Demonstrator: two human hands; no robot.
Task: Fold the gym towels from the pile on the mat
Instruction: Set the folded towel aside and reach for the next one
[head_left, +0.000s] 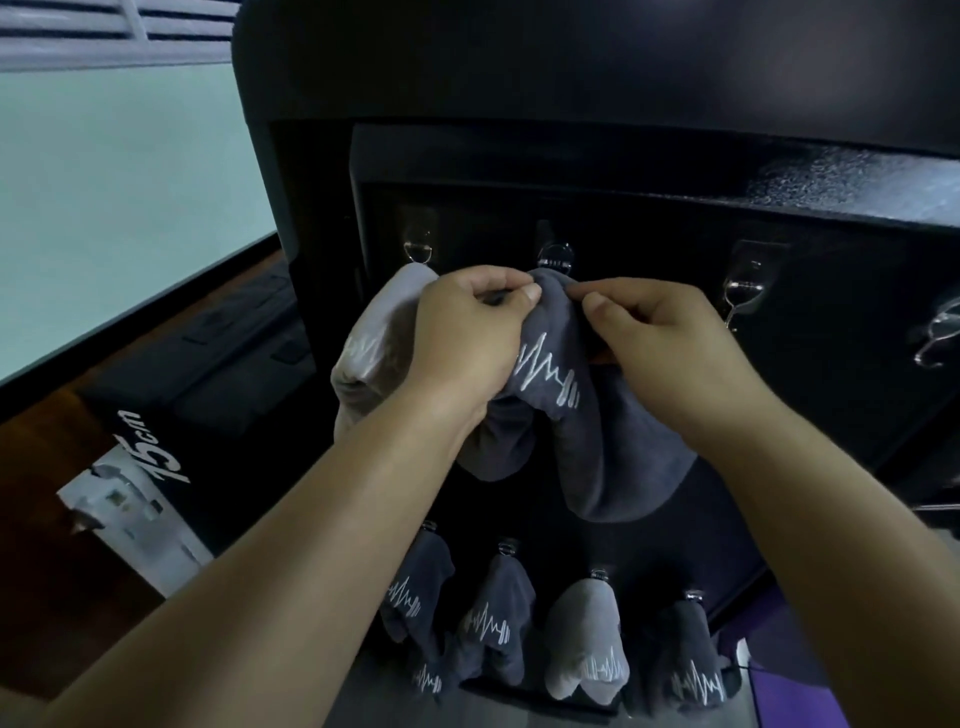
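Dark grey cloth gym towel (597, 441), bunched just below a metal hook (555, 258), is pinched by left grip (467, 343) and right grip (670, 348)

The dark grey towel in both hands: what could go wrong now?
The left hand and right hand pinch only the top of the dark grey towel by the middle hook; if the pinch slips, it could drop onto the lower towels. The left hand also crowds the light grey towel, which might get nudged off.
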